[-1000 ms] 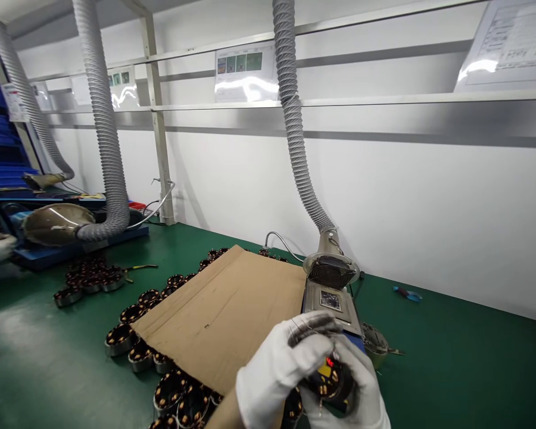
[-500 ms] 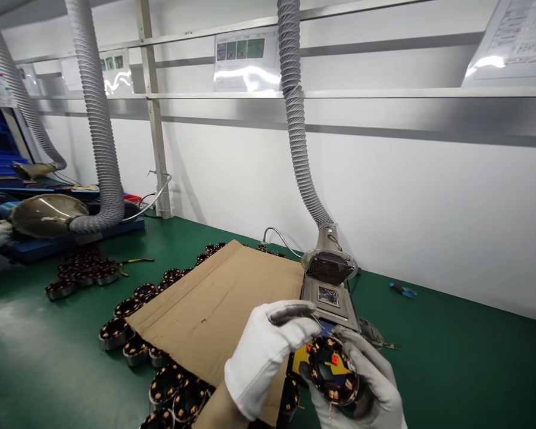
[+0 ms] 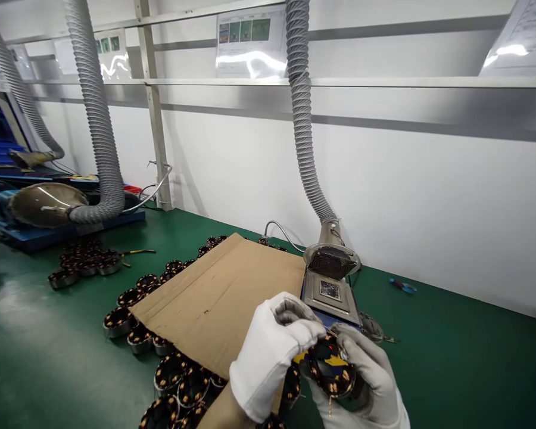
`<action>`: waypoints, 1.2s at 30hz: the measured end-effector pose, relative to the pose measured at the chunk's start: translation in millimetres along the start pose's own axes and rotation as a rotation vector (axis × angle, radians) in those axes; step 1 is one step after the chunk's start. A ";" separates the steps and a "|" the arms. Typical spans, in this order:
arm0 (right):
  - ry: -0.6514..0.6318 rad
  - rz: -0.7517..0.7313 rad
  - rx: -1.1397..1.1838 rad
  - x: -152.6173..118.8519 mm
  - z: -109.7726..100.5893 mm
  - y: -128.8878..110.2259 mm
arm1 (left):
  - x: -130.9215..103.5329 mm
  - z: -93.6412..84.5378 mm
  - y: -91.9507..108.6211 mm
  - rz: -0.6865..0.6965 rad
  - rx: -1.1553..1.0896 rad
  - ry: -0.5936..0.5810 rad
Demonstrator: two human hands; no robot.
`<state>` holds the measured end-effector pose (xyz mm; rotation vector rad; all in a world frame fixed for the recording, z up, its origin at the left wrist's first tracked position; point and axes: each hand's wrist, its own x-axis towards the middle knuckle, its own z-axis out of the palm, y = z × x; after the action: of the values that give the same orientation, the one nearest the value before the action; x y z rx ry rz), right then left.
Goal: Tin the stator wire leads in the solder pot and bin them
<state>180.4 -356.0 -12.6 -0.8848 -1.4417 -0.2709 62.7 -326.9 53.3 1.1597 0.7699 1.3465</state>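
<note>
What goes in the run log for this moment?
left hand: pinching coil ring | right hand: holding coil ring | behind: cardboard, solder pot

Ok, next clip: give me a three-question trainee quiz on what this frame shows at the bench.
1. True or false: both the left hand and the right hand wear white gloves.
2. Multiple choice: the right hand holds a) a blue-handled tool, b) a ring-shaped wound stator, c) a cardboard sheet.
3. Fill in: the cardboard sheet lies over rows of ____ on the green bench top.

Key:
1. True.
2. b; the left hand's fingertips pinch at its upper edge.
3. Stators; more of them show past the sheet's edges, and the blue-handled tool lies apart near the wall.
</note>
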 end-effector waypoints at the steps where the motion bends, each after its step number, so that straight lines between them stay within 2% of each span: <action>1: -0.004 -0.005 -0.008 0.5 -1.1 -0.1 | -0.1 0.7 -0.8 0.001 -0.007 0.002; 6: -0.001 0.073 0.097 -4.5 -2.2 3.8 | 3.4 1.7 0.0 -0.047 -0.101 0.045; 9: -0.010 0.120 0.163 -8.7 0.5 6.2 | 3.8 1.1 1.4 -0.099 -0.193 -0.034; 12: -0.007 0.096 0.140 -9.5 4.5 4.3 | 1.9 0.7 -1.4 -0.106 -0.156 -0.070; 14: -0.003 0.097 0.129 -8.3 6.9 0.9 | 1.7 -0.7 -4.8 -0.065 -0.185 -0.042; 16: 0.008 0.132 0.140 -6.6 8.7 -3.1 | 3.6 -3.7 -7.2 0.024 -0.314 -0.014; 19: 0.053 0.209 0.162 -5.3 9.3 -6.3 | 7.5 -9.6 -5.1 0.151 -0.494 0.108; 21: 0.068 0.241 0.179 -5.9 7.9 -4.8 | 8.1 -12.0 -0.5 0.125 -0.432 0.103; 23: 0.040 0.251 0.168 -7.5 5.2 -0.7 | 6.4 -12.1 4.6 0.021 -0.286 -0.002; 25: 0.005 0.185 0.123 -9.1 2.5 3.8 | 3.6 -10.3 8.4 -0.059 -0.167 -0.076; 28: 0.023 0.069 0.047 -9.8 1.0 6.5 | 1.0 -6.3 9.1 -0.080 -0.089 -0.054; 32: 0.053 0.056 0.045 -6.6 3.2 3.7 | 2.7 -2.6 1.2 -0.143 -0.181 0.005; 36: 0.048 0.087 0.065 -3.9 3.4 2.9 | 3.7 -2.9 -1.6 -0.043 -0.257 0.023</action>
<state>179.1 -353.2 -17.7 -0.8796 -1.3565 -0.1786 61.0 -322.6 51.6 0.9215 0.6133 1.3799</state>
